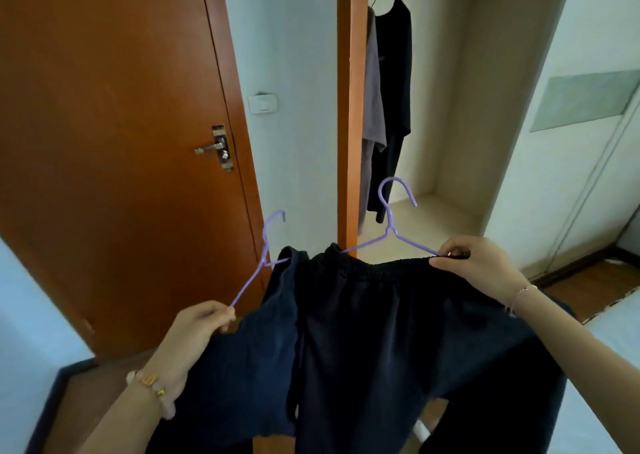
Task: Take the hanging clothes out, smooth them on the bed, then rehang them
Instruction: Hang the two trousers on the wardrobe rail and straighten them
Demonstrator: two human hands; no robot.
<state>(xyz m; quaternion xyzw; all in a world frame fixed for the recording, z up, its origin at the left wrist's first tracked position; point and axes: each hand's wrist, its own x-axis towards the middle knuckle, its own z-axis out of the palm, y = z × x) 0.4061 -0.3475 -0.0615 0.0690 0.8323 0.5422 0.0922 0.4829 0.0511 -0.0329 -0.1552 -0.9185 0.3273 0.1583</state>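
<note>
Two dark garments hang in front of me on purple wire hangers. My left hand [199, 329] grips the lower end of the left hanger [258, 266], which carries a navy garment [242, 367]. My right hand [474, 261] pinches the right end of the second hanger [394, 225] together with the elastic waistband of black trousers [398, 332]. Both hooks point up, free of any rail. In the open wardrobe beyond, a black garment [396, 90] and a grey garment [373, 100] hang from hangers at the top.
A brown door [104, 124] with a metal handle [214, 148] stands at left. The wardrobe's brown door edge [351, 107] rises in the middle, and its pale floor [433, 218] lies behind the hangers. White bedding [613, 384] shows at lower right.
</note>
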